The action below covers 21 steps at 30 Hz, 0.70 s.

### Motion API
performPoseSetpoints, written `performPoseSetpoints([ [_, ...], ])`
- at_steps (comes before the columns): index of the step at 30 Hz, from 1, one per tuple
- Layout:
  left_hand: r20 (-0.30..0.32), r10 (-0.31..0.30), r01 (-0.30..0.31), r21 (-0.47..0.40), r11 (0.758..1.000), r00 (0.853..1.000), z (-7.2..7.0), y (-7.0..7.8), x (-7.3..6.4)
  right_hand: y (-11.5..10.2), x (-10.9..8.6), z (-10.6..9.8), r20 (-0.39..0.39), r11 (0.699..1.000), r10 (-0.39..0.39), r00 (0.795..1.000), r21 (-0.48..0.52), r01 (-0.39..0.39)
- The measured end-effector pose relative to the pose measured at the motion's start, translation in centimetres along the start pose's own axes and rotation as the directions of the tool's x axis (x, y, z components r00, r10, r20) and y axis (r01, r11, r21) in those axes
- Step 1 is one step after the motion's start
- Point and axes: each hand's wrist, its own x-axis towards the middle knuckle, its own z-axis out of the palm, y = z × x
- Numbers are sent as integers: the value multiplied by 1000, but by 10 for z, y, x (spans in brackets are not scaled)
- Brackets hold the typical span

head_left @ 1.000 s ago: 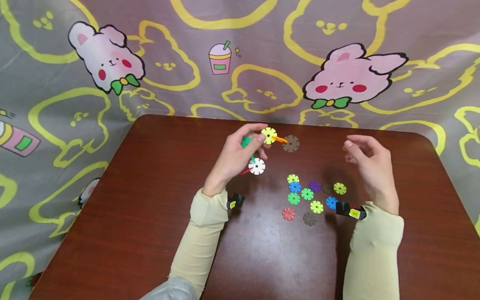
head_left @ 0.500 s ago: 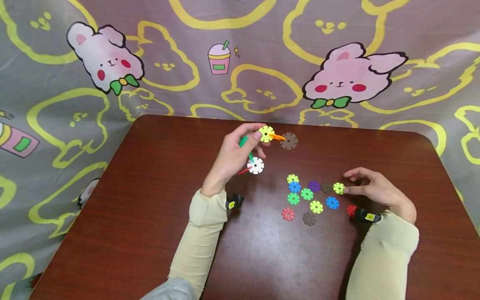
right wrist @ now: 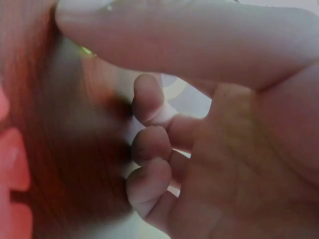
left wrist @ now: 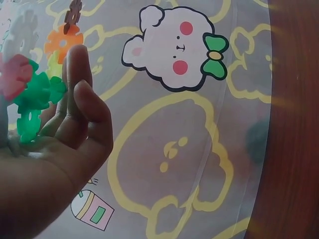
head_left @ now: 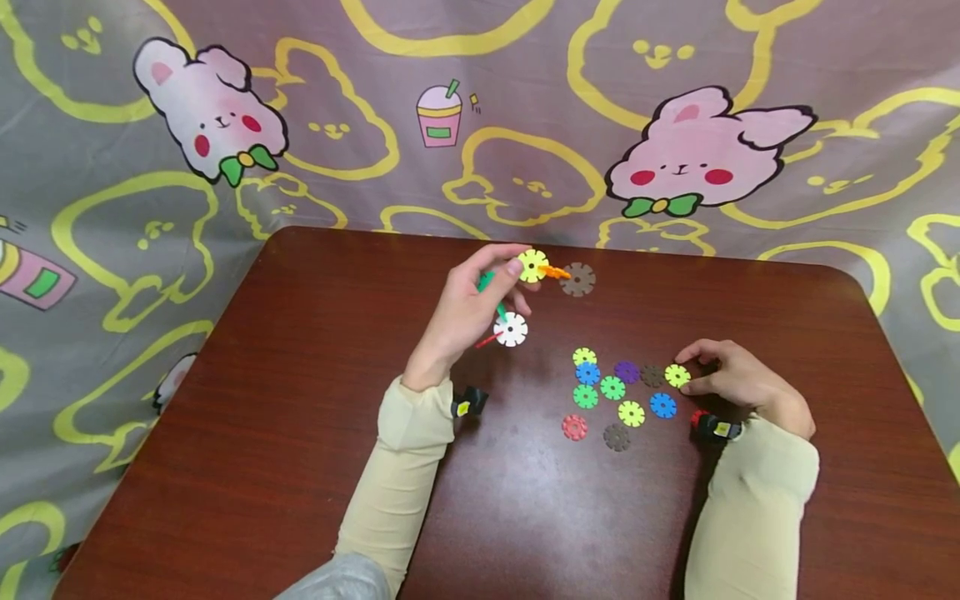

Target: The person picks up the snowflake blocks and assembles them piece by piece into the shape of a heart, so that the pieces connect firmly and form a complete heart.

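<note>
My left hand (head_left: 474, 302) holds up a joined cluster of slotted plastic discs, its thumb and fingers on a yellow slotted disc (head_left: 533, 266). From that disc an orange disc (head_left: 555, 272) leads to a brown disc (head_left: 577, 280). Green discs (left wrist: 35, 92) sit near the palm, with a white disc (head_left: 511, 330) and a red disc (left wrist: 15, 75) joined on. My right hand (head_left: 742, 379) is down at the table, thumb and index finger pinching the edges of a loose yellow slotted disc (head_left: 677, 376). In the right wrist view, the thumb hides nearly all of it.
Loose slotted discs lie on the brown table (head_left: 315, 350) left of my right hand, among them a purple disc (head_left: 627, 372), a blue disc (head_left: 663, 406) and a pink-red disc (head_left: 575, 427). A red disc (head_left: 698, 418) lies by the right wrist camera. Patterned cloth (head_left: 525, 108) hangs behind.
My right hand has come down toward me from above the table's right side, and its thumb and index finger have closed about the loose yellow disc. The left hand has barely moved.
</note>
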Motion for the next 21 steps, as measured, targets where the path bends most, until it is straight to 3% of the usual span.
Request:
performPoseSetpoints([
  [11, -10, -6, 6, -19, 1000, 1000, 1, 0, 1, -5, 5, -1, 25, 1000, 28, 999, 14, -28],
  [21, -13, -13, 13, 0, 1000, 1000, 1, -1, 0, -8, 4, -1, -28, 998, 68, 997, 12, -68],
])
